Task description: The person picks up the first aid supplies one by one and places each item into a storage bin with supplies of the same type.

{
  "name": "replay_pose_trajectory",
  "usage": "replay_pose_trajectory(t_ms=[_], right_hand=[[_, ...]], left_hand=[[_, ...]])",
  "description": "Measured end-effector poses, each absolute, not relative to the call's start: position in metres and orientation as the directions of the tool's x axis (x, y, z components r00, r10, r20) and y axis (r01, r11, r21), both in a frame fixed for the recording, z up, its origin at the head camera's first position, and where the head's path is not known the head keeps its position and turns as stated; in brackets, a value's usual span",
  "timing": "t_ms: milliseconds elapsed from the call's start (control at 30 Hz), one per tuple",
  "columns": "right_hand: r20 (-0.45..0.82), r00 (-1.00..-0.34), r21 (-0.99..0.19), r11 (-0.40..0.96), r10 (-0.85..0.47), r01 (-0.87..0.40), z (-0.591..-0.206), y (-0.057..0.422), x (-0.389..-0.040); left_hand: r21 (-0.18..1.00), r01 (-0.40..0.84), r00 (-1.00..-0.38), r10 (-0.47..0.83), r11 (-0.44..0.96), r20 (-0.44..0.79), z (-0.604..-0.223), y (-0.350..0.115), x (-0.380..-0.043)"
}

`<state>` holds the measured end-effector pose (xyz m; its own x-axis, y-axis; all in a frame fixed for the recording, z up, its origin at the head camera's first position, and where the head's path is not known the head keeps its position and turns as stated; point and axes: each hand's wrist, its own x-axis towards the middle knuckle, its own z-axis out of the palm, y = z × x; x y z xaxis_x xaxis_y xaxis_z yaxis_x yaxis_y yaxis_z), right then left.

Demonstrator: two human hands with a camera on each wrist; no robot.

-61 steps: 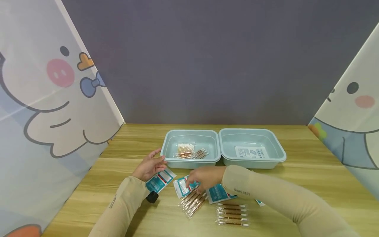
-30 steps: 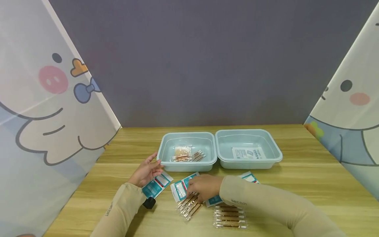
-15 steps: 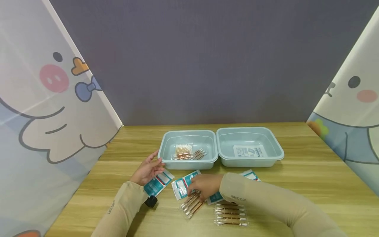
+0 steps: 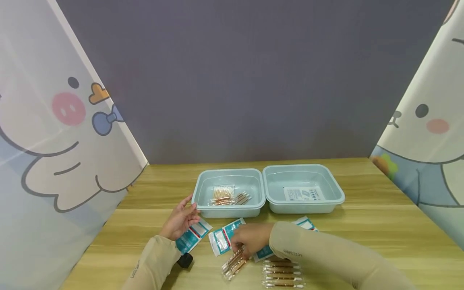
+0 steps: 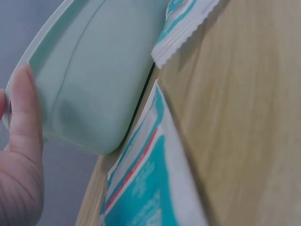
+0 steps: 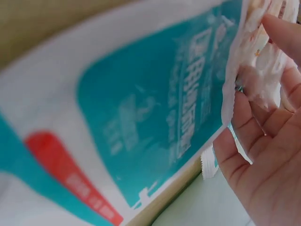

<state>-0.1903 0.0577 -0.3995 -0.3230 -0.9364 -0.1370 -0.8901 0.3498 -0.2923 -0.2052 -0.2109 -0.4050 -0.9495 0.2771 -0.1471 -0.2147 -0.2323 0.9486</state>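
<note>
Pinching the far end of the cotton-swab packet (image 4: 232, 267), your right hand (image 4: 251, 239) has it extending nearward from its fingertips. Your left hand (image 4: 179, 222), fingers loosely extended, touches the left tub (image 4: 232, 212).

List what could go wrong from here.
The wrapped swabs could slip, since the right hand seems to pinch them near one end. That hand might also drag the teal packet, which lies right against it in the head view. The left hand, touching the left bin, could nudge it out of place.
</note>
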Motion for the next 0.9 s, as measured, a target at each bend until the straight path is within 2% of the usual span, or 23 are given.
replay_pose_trajectory(t_ms=[133, 267, 500, 733, 900], right_hand=[[-0.114, -0.348, -0.374, 0.365, -0.931, -0.853, -0.4, 0.054, -0.19], [-0.158, -0.388, -0.429, 0.417, -0.908, -0.801, -0.397, 0.054, -0.188], [-0.125, -0.402, -0.411, 0.417, -0.907, -0.811, -0.399, 0.06, -0.187], [-0.105, -0.427, -0.469, 0.423, -0.898, -0.775, -0.396, 0.064, -0.192], [-0.084, -0.44, -0.463, 0.426, -0.894, -0.777, -0.39, 0.065, -0.194]], left_hand=[[0.954, -0.194, -0.953, 0.275, -0.228, -0.128, -0.402, -0.212, -0.206], [0.951, -0.201, -0.948, 0.29, -0.234, -0.129, -0.402, -0.211, -0.206], [0.944, -0.225, -0.94, 0.307, -0.24, -0.146, -0.404, -0.211, -0.204], [0.938, -0.255, -0.933, 0.313, -0.235, -0.175, -0.401, -0.211, -0.206], [0.934, -0.256, -0.937, 0.3, -0.251, -0.176, -0.398, -0.212, -0.208]])
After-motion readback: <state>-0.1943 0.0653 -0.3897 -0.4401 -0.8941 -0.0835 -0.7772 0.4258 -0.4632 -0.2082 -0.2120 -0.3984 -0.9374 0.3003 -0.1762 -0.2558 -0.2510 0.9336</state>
